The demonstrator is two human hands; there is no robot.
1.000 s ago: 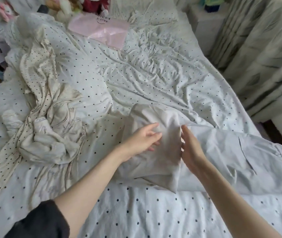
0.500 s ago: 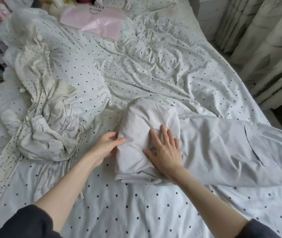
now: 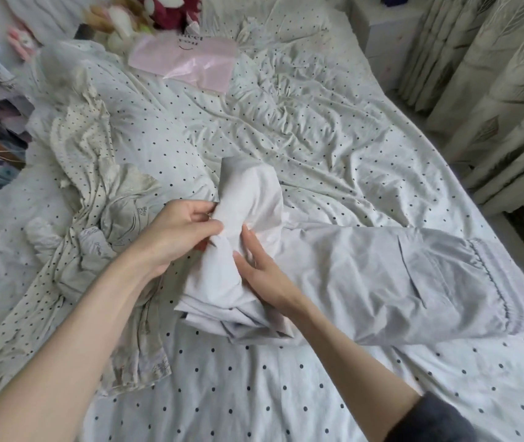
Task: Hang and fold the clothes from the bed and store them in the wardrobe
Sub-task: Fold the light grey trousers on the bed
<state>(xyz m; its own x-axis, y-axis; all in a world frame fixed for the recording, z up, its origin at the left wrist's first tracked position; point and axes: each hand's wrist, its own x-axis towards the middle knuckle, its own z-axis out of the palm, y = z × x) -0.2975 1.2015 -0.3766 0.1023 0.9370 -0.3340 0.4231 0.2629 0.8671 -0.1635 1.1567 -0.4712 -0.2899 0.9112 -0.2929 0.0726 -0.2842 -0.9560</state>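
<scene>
While the grey trousers (image 3: 382, 282) lie stretched across the near part of the bed (image 3: 334, 148), their folded end is being worked between both hands, and the way each hand sits looks chosen to keep that fold from springing apart. The left hand (image 3: 181, 231) pinches the upper edge of the folded bundle (image 3: 248, 218), fingers curled round a pleat of cloth, which lifts the top layer and gives it tension. The right hand (image 3: 260, 275) lies against the near side of the same bundle with its fingers fairly straight, pressing rather than gripping, probably to pin the lower layers flat against the bed. The rest of the trousers runs off to the right, pocket and gathered waistband (image 3: 493, 282) flat on the dotted sheet, so the folding seems to be travelling toward that end.

To the left a crumpled heap of pale clothes (image 3: 94, 224) waits in a loose twist, just beside the left forearm and not yet sorted. Farther up the bed lie a pink plastic bag (image 3: 187, 62) and some soft toys (image 3: 146, 14), well apart from the work. Curtains (image 3: 493, 74) hang along the right side. No wardrobe shows, so by my judgement storing is some way off, with folding only partly done
</scene>
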